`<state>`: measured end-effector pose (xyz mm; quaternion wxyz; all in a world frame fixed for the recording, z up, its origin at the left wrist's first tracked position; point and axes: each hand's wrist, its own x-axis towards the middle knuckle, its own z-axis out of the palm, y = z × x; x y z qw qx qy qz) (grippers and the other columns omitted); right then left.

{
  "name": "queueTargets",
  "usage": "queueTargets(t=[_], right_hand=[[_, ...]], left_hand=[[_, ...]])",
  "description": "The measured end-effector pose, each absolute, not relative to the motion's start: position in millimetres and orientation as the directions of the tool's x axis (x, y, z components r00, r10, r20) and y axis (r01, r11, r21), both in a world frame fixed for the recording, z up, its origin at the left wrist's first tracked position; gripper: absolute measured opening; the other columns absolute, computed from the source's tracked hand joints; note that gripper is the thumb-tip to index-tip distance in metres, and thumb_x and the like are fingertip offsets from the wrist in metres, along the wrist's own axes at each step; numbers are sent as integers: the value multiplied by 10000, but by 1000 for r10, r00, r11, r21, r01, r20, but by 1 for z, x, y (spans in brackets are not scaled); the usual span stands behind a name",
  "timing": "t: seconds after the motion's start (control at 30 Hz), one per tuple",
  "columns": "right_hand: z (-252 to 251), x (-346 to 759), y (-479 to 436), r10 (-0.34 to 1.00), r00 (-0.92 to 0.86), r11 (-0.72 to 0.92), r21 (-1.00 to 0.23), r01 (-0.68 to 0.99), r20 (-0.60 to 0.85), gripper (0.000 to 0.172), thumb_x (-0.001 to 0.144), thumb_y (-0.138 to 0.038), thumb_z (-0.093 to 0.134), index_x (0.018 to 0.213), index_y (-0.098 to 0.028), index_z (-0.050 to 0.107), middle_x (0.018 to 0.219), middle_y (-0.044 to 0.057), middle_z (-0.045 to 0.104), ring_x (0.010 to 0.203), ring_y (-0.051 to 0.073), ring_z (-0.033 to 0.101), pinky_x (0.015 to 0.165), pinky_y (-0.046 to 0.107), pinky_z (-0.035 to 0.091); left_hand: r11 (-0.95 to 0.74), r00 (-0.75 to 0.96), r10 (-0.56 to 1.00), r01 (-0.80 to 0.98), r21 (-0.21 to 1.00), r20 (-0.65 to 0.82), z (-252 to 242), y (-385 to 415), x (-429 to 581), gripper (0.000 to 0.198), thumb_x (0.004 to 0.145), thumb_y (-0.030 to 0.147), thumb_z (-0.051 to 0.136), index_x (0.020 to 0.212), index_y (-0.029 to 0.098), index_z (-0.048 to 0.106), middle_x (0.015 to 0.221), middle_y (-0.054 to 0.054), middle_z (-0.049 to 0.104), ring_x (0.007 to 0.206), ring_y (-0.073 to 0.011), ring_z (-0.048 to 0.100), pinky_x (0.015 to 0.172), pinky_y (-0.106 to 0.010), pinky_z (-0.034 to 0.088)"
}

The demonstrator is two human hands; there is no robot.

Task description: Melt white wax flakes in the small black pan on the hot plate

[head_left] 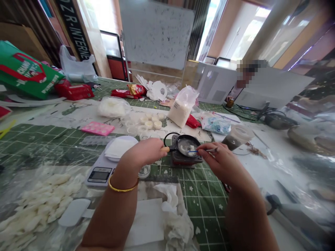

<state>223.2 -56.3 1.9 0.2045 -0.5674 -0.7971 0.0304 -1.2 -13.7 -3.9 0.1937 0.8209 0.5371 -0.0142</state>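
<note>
My left hand (148, 152) is closed around the tan-ended handle of a small black frying pan (178, 143). The pan rests over a small dark hot plate (183, 161), with pale, partly clear material inside. Between the fingertips of my right hand (220, 157) is a thin stick (193, 151) with a blue section; its far end dips into the pan. Left of the pan, white sheets (121, 148) lie on a kitchen scale (101, 168). A small glass jar (144, 172) stands below my left hand, partly hidden by it.
White flakes (49, 195) and a white scoop (74, 212) lie at front left, crumpled tissue (178, 226) at front centre. Behind are a pink mold (98, 128), several small cream-filled cups (153, 122) and a bag of white granules (181, 109). A cup (237, 136) stands right; someone is beyond.
</note>
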Motion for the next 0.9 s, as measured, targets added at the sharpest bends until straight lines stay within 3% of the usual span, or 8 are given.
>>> queueTargets(t=[0.47, 0.7, 0.9], right_hand=[[2, 228, -55, 926, -242, 323, -275, 906, 289, 237, 845, -321, 385, 886, -230, 599, 838, 17, 656, 870, 192, 544, 848, 372, 309], [4, 225, -61, 911, -290, 380, -325, 866, 293, 249, 849, -333, 376, 926, -244, 595, 880, 15, 651, 878, 180, 543, 821, 337, 335], [3, 235, -51, 939, -161, 256, -307, 917, 303, 269, 846, -342, 367, 872, -220, 605, 840, 20, 655, 832, 184, 552, 804, 348, 336]], left_hand=[[-355, 418, 889, 887, 295, -187, -6, -13, 0, 423, 796, 478, 296, 625, 170, 531, 665, -46, 585, 543, -139, 497, 479, -256, 278], [-372, 441, 877, 873, 315, -188, -6, -12, 3, 305, 756, 425, 380, 654, 176, 526, 701, -36, 577, 579, -139, 496, 486, -251, 286], [-374, 442, 876, 876, 304, -196, -2, -16, 5, 310, 780, 385, 339, 625, 173, 504, 685, -37, 570, 573, -136, 488, 480, -251, 284]])
